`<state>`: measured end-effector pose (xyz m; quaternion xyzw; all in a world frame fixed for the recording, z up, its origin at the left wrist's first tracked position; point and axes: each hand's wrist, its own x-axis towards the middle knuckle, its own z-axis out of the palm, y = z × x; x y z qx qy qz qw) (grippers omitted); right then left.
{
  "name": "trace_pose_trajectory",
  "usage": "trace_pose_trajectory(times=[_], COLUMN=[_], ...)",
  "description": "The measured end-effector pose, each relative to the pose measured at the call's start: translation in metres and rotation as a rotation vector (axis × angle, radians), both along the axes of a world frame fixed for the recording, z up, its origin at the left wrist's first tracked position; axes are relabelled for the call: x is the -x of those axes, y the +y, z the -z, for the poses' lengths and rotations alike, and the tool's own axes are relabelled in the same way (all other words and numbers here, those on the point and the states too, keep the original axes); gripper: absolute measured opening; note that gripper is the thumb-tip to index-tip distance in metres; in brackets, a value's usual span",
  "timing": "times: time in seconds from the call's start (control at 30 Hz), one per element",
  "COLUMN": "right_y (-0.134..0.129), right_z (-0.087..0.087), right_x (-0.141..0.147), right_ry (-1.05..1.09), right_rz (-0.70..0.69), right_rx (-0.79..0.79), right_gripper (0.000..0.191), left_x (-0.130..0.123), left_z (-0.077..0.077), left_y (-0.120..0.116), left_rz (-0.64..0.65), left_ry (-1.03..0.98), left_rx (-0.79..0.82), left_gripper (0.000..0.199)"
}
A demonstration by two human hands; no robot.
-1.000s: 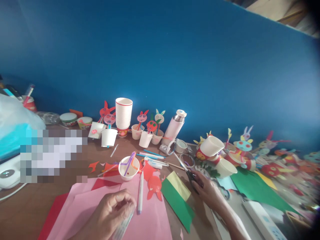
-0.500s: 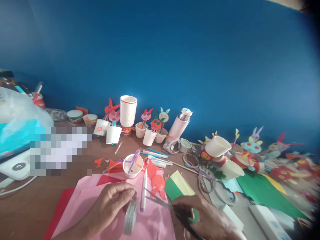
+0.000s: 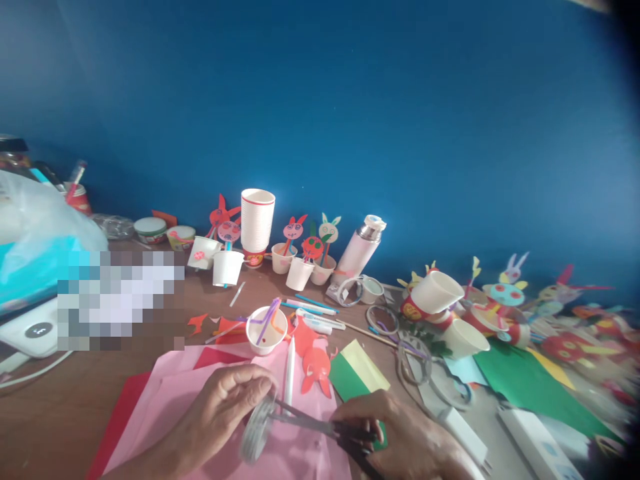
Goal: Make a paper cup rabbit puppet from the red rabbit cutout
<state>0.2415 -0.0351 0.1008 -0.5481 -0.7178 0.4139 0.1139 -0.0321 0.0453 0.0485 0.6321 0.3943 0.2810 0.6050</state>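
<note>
My left hand (image 3: 233, 400) pinches the edge of a roll of clear tape (image 3: 257, 433), which hangs below the fingertips. In my right hand (image 3: 395, 427) is a pair of black-handled scissors (image 3: 345, 433), with fingers wrapped around the handles. The blades are parted and their tips reach the tape beside my left fingertips; whether they touch it I cannot tell. Under both hands lie pink paper sheets (image 3: 195, 383). A white marker (image 3: 290, 370) rests just beyond the blades, next to a red paper rabbit cutout (image 3: 316, 363).
A paper cup with bent straws (image 3: 267, 331) stands ahead. Farther back are a cup stack (image 3: 257, 220), rabbit-decorated cups (image 3: 300, 273) and a leaning thermos (image 3: 363, 247). More tape rolls (image 3: 414, 360) and a green sheet (image 3: 540, 387) lie right. A plastic bag (image 3: 45, 213) sits left.
The scissors have moved left, bringing their blades up to the tape near my left fingertips. The tape roll has swung slightly left, while my left hand has stayed almost in place.
</note>
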Motion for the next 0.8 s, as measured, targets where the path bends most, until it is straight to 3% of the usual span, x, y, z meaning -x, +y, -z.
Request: trace_pose_trajectory(times=[0.13,0.3,0.8], right_y=[0.003,0.005,0.005], right_z=[0.002,0.004,-0.004], right_x=[0.001,0.006,0.011], right_ry=[0.026,0.018,-0.042], right_rz=[-0.004,-0.011,-0.036], right_rx=[0.026,0.025,0.005], right_gripper=[0.041,0.029,0.016], left_x=[-0.002,-0.003,-0.003], left_z=[-0.001,-0.009,-0.010], left_y=[-0.001,-0.004,-0.001], left_rz=[0.103,0.125,0.199], left_ry=[-0.028,-0.055,-0.020], left_rx=[0.082,0.141,0.122], left_gripper=[0.040,0.038,0.042])
